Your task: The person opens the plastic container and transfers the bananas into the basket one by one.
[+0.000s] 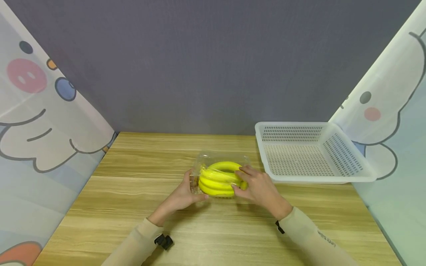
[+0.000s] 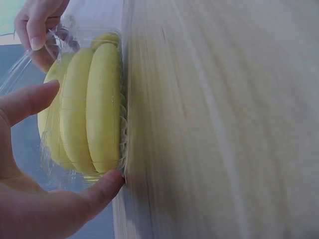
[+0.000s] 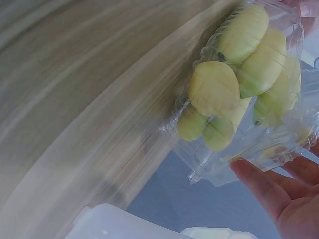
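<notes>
Several yellow bananas (image 1: 217,184) lie in a clear plastic clamshell box (image 1: 206,157) on the wooden table. My left hand (image 1: 183,192) holds the box's left end, its thumb at the near lower corner and other fingers at the far side. In the left wrist view, the left thumb (image 2: 107,186) touches the box's bottom edge. My right hand (image 1: 257,184) reaches over the right end, with thumb and fingers on the clear lid (image 3: 249,164). The right wrist view shows the lid edge between them, somewhat raised from the banana tips (image 3: 214,89); some fingertips are hidden.
A white slatted plastic basket (image 1: 299,162) stands at the back right, close to my right hand. Behind the table (image 1: 126,192) rises a dark grey panel (image 1: 186,74). Cartoon-printed curtains (image 1: 30,122) hang at both sides.
</notes>
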`<action>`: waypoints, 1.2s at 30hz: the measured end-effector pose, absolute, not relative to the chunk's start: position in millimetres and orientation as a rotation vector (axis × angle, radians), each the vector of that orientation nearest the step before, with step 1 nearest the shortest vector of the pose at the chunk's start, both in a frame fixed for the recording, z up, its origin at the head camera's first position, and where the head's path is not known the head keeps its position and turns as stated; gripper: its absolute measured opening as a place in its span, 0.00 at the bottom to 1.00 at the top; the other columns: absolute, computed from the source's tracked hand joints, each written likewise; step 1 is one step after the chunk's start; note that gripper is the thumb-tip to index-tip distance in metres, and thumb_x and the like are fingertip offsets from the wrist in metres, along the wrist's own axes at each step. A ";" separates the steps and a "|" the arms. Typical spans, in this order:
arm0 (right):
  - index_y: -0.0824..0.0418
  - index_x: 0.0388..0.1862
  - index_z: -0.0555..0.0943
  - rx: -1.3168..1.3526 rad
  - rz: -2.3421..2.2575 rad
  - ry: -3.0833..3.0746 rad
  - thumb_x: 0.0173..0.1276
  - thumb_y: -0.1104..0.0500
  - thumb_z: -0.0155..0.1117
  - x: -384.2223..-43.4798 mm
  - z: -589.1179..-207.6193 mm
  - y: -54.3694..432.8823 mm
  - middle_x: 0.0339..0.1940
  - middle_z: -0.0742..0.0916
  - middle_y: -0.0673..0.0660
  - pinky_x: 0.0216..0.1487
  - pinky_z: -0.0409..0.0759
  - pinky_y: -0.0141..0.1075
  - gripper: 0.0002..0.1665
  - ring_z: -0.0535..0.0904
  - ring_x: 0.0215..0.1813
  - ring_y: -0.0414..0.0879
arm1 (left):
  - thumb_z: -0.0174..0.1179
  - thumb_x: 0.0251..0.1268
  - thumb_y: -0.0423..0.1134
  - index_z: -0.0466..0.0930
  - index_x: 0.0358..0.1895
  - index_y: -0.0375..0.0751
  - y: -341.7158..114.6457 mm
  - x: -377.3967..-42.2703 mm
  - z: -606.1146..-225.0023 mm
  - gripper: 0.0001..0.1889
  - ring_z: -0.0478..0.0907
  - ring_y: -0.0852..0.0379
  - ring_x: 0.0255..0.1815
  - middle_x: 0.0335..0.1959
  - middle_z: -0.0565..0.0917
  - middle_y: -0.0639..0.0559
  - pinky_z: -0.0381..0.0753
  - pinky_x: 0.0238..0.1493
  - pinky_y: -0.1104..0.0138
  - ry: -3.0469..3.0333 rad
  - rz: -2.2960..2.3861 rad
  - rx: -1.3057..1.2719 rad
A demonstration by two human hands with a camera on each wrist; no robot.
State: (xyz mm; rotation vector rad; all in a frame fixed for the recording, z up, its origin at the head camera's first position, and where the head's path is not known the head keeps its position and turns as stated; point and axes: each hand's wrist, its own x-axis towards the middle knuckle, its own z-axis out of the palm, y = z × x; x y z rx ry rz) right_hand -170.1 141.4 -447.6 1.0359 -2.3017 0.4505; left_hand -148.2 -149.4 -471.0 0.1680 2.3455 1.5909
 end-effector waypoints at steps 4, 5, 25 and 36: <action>0.68 0.42 0.88 1.036 0.473 -2.287 0.61 0.46 0.67 -171.8 -447.0 141.2 0.43 0.90 0.67 0.18 0.80 0.33 0.26 0.88 0.43 0.64 | 0.77 0.54 0.45 0.39 0.81 0.44 -149.7 -147.9 -470.4 0.61 0.66 0.34 0.71 0.71 0.65 0.34 0.67 0.68 0.38 2.351 1.577 0.151; 0.68 0.42 0.89 1.032 0.482 -2.288 0.61 0.46 0.66 -172.3 -447.2 141.4 0.43 0.90 0.67 0.16 0.78 0.32 0.26 0.88 0.43 0.64 | 0.77 0.54 0.44 0.39 0.81 0.43 -149.5 -147.8 -470.3 0.61 0.66 0.34 0.71 0.71 0.64 0.34 0.67 0.68 0.38 2.356 1.573 0.146; 0.66 0.46 0.88 0.937 0.623 -2.351 0.57 0.47 0.71 -174.1 -429.8 143.4 0.45 0.90 0.63 0.14 0.65 0.24 0.26 0.89 0.43 0.60 | 0.79 0.52 0.45 0.35 0.81 0.38 -145.9 -147.9 -469.6 0.64 0.64 0.31 0.72 0.72 0.61 0.31 0.65 0.68 0.37 2.358 1.558 0.106; 0.65 0.48 0.88 0.922 0.585 -2.377 0.58 0.47 0.73 -177.3 -418.8 145.6 0.49 0.89 0.62 0.26 0.85 0.39 0.27 0.88 0.43 0.58 | 0.77 0.54 0.43 0.36 0.82 0.39 -145.1 -145.5 -470.2 0.62 0.65 0.33 0.71 0.73 0.61 0.31 0.68 0.66 0.37 2.374 1.584 0.157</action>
